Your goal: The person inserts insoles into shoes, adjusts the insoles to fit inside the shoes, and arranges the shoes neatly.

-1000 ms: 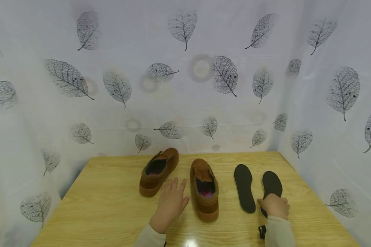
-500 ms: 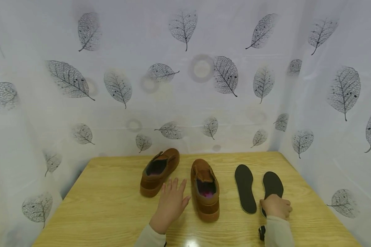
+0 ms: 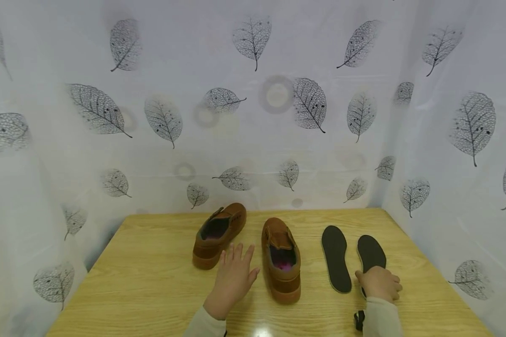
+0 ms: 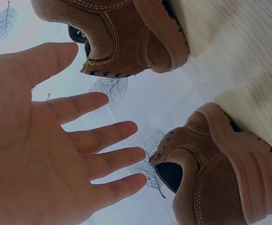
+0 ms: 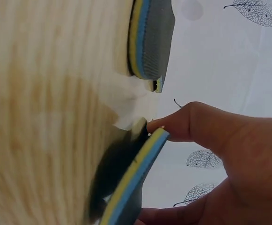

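My right hand (image 3: pixel 379 283) grips the near end of the right-hand dark insole (image 3: pixel 371 252). In the right wrist view, the thumb (image 5: pixel 173 125) lies at one side of that insole's end and fingers at the other; its yellow and blue layered edge (image 5: pixel 135 176) tilts up from the table. My left hand (image 3: pixel 234 278) is held with fingers straight and spread, behind two brown shoes. One shoe (image 3: pixel 283 276) stands just right of it; the other shoe (image 3: pixel 211 245) is angled, ahead and to the left. Between hand and shoes there is a gap in the left wrist view.
A second dark insole (image 3: pixel 336 260) lies flat, left of the gripped one. Everything rests on a light wooden table (image 3: pixel 152 281). A white curtain with leaf prints (image 3: pixel 253 140) encloses the back and sides. A small black object (image 3: pixel 359 320) is at the right cuff.
My right hand has shifted slightly right on the insole, and the insole's far end has moved slightly left against the other one. The left hand and the shoes stay put.
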A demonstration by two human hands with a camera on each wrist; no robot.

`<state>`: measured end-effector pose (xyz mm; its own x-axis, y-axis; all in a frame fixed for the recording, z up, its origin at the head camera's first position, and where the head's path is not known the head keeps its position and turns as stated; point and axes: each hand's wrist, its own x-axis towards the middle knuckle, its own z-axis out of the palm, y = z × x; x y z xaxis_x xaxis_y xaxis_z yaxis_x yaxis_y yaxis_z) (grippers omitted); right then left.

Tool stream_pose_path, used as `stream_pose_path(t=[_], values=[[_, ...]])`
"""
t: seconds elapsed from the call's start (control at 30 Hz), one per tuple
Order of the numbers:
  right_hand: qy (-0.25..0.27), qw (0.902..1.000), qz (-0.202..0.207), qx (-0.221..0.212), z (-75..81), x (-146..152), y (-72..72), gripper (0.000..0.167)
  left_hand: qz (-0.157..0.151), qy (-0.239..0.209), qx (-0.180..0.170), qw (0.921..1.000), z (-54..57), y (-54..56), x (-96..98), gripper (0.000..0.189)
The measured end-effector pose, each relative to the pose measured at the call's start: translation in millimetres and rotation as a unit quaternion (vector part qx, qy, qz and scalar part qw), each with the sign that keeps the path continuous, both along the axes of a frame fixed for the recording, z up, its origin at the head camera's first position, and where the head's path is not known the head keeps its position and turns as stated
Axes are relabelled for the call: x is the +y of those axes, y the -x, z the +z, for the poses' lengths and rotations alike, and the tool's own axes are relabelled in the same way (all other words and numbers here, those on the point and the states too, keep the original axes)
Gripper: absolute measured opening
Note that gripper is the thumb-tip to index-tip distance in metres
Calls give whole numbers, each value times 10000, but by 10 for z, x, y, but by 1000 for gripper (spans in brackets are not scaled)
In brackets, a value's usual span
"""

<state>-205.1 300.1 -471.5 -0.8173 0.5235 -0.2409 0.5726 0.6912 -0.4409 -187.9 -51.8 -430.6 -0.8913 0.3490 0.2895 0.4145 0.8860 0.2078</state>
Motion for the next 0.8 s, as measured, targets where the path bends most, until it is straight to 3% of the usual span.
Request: stream_pose_path(t=[0.8], values=[[-184,9962,251,813,377,-156,-86,77,50,65,-64,9999,-4,-9,-11,54]])
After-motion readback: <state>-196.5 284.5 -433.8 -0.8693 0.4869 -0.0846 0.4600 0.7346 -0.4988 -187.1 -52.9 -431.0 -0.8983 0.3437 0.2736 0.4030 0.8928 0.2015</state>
